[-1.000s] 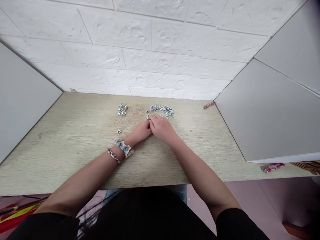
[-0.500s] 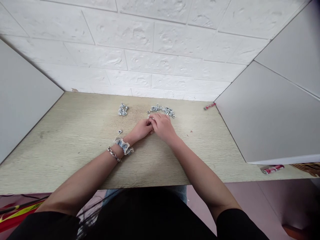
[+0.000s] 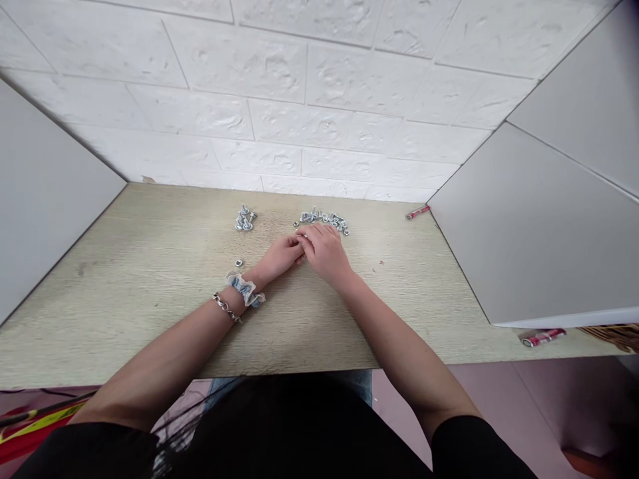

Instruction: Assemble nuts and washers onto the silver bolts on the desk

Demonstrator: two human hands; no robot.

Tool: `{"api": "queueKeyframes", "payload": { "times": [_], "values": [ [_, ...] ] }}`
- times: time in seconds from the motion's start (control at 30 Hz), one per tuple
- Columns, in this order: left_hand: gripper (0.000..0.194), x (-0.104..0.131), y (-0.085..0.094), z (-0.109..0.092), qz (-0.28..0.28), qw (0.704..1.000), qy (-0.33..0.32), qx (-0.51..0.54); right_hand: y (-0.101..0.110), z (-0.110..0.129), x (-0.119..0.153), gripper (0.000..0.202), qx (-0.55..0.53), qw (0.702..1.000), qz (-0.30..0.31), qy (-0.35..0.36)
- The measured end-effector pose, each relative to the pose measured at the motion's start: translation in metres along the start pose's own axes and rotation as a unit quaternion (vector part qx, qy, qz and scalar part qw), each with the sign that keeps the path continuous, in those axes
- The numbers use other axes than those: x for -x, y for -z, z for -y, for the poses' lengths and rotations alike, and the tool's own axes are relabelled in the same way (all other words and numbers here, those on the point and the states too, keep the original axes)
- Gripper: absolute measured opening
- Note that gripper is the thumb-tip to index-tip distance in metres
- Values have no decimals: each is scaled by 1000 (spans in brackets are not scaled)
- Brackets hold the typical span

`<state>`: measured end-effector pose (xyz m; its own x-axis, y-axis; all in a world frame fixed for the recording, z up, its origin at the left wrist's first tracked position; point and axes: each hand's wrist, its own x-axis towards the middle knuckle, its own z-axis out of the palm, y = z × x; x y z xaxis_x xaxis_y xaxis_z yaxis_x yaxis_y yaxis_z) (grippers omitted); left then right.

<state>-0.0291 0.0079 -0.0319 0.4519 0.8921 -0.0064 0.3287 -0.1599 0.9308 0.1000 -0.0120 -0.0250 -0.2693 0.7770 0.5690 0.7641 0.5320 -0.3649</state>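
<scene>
My left hand (image 3: pixel 279 258) and my right hand (image 3: pixel 324 253) meet above the tabletop, fingertips pinched together. Whatever lies between the fingers is hidden by my right hand, so I cannot make it out. Just beyond my knuckles is a loose pile of silvery bolts and nuts (image 3: pixel 324 217), partly covered by my right hand. To the left stands a small group of bolts (image 3: pixel 245 219), several of them upright on their heads. One single nut (image 3: pixel 239 263) lies by my left wrist.
The pale wooden tabletop (image 3: pixel 150 279) ends at a white brick wall (image 3: pixel 279 120). White panels stand at both sides. A red battery (image 3: pixel 418 212) lies at the back right, and red batteries (image 3: pixel 543 338) in wrapping lie near the front right edge, beside a wicker item (image 3: pixel 612 336).
Both hands stay together in almost the same spot; only the fingers have shifted slightly. The bolts and nuts on the table have not moved.
</scene>
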Motion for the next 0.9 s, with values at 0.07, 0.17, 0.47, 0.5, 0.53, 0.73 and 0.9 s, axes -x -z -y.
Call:
{"api": "queueKeyframes", "payload": {
  "times": [0.07,0.17,0.47,0.5,0.53,0.73,0.9],
  "values": [
    [23,-1,0,3,-1,1000,2,5,0,0,0,14,-3,1000,-5,6],
    [21,-2,0,7,-4,1000,9,3,-1,0,1,14,-9,1000,-10,14],
    [20,0,1,1,-9,1000,10,-19,1,-1,0,15,-20,999,-32,17],
    [20,0,1,1,-7,1000,12,-20,2,-1,0,15,-24,999,-34,16],
    [20,0,1,1,-5,1000,13,-21,2,-1,0,16,-27,999,-35,15],
    [22,-4,0,11,-2,1000,0,-31,0,-1,0,17,-40,999,-13,18],
    [18,-4,0,10,-10,999,-7,-36,-1,1,1,18,-44,999,17,16]
  ]
}}
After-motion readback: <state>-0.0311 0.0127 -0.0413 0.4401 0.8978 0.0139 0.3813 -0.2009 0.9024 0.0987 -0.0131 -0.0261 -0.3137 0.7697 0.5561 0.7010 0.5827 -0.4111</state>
